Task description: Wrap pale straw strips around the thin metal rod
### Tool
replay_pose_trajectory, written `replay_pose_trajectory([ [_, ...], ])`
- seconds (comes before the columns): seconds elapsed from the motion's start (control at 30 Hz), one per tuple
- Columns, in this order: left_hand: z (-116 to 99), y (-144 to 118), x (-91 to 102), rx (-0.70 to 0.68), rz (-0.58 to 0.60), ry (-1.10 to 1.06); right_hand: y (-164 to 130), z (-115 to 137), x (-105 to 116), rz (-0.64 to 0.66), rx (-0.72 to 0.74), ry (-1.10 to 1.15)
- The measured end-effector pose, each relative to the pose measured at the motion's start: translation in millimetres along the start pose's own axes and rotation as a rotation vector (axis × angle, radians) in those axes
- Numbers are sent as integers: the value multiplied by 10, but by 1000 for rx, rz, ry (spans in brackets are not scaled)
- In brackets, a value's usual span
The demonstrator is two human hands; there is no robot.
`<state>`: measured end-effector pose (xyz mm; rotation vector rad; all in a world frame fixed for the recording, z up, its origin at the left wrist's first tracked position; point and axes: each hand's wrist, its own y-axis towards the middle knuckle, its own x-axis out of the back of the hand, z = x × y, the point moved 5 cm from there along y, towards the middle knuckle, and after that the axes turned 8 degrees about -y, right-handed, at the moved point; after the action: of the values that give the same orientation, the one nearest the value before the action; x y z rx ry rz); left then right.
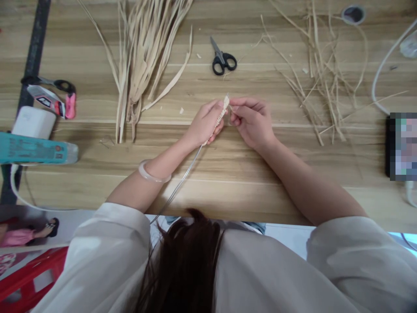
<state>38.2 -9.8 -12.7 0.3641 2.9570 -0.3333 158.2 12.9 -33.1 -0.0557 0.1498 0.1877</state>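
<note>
My left hand (206,124) is closed round a pale braided strip (222,115), which slants up and to the right across its fingers. Thin grey wires (182,180) run out of the strip's lower end, down past the table's front edge. Just to the right, my right hand (252,119) pinches a thin straw-coloured strand (231,108) beside the strip's upper end. The fingertips of both hands are close together. Black-handled scissors (223,61) lie on the table above the hands.
Dried flat leaf strips (143,65) lie in a bundle at upper left. Loose thin fibres (325,78) are scattered at upper right, near a roll of tape (353,14). At left are a teal tube (35,148), a white charger (34,121) and a pink-ended cutter (70,105). A phone (402,146) lies at right.
</note>
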Motion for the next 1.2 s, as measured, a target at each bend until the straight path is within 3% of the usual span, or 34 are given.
replay_pose_trajectory([
  [0.7, -34, -27, -38, 3, 42, -12, -17, 26, -11, -31, -19, -12],
  [0.97, -12, 1, 20, 95, -59, 0, -22, 41, -26, -27, -35, 0],
  [1.2, 5, 1, 65, 83, -139, 29, -8, 24, -7, -29, -34, -7],
])
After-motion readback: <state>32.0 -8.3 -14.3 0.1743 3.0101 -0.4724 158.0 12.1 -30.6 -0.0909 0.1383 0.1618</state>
